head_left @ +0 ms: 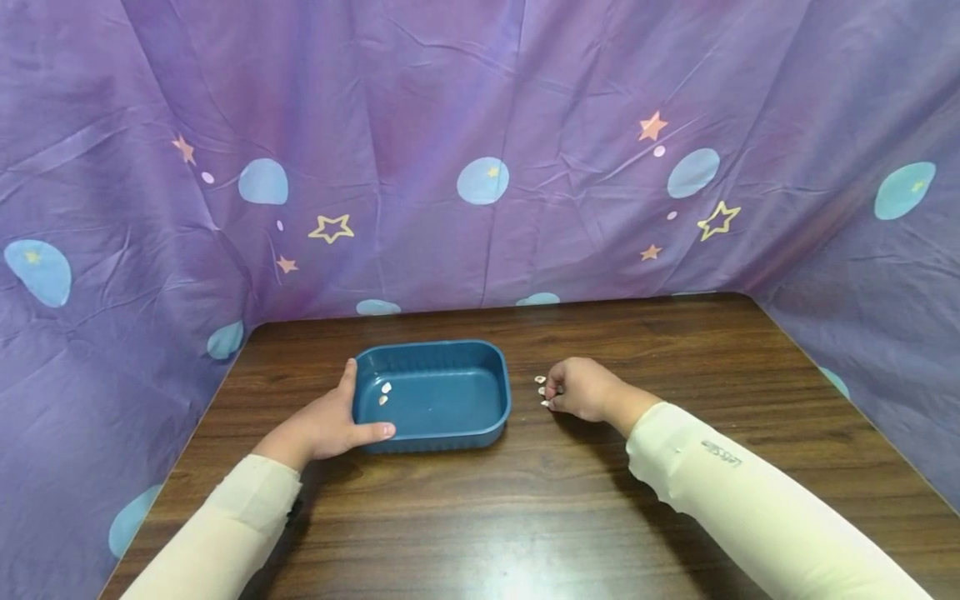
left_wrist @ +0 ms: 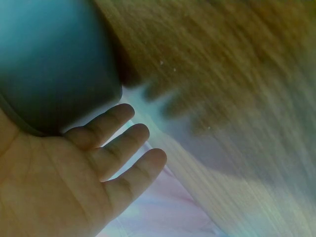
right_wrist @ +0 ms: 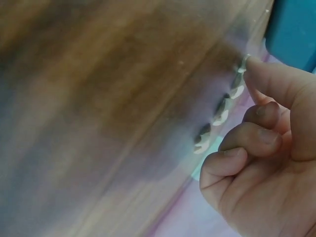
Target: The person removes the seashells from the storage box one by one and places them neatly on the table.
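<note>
A blue plastic basin (head_left: 431,400) stands on the table, with two small white shells (head_left: 385,394) lying inside at its left end. My left hand (head_left: 330,427) holds that end, its thumb along the near rim and a finger at the far left corner. In the left wrist view its other fingers (left_wrist: 121,160) stretch out past the basin wall. To the right of the basin, several more shells (right_wrist: 221,113) lie in a row on the table. My right hand (head_left: 588,390) pinches the shell at the end of the row (right_wrist: 244,63) with its fingertips; the other fingers are curled.
The brown wood-grain table (head_left: 465,508) carries the basin and shells. A purple cloth (head_left: 420,100) with stars and blue spots hangs behind the table and at both sides. Between the basin's right wall and the right hand there is a narrow gap.
</note>
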Demonstrator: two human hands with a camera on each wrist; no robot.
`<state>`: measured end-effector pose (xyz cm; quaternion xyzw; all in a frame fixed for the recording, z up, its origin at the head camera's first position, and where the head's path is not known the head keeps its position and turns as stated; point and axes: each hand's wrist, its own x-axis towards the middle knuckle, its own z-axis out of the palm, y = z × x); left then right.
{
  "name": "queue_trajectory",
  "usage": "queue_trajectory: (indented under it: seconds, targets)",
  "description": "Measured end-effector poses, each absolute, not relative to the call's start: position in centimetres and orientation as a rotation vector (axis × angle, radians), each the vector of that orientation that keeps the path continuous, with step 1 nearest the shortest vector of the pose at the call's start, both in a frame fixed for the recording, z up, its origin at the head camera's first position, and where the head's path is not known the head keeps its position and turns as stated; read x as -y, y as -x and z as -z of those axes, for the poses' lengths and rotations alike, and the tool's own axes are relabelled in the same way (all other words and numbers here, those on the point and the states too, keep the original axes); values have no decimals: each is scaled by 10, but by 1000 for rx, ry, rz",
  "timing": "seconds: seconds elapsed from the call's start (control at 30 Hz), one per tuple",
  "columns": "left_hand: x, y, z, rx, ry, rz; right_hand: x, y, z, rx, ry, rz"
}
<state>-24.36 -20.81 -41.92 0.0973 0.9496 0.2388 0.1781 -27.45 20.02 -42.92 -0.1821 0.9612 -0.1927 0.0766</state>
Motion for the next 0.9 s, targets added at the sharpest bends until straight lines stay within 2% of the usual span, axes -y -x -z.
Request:
queue_trajectory:
  seconds: [0.23,0.47,0.9]
  targets:
    - [208,243,418,-2682,-273,-677,-191,284,402,-2886,579,844]
    - [208,242,418,-2693,-304,-690,-155,290,373,-2886,610,989]
    - [209,244,419,-2682,-283,-693,-85,295,381,-2790,746,1070]
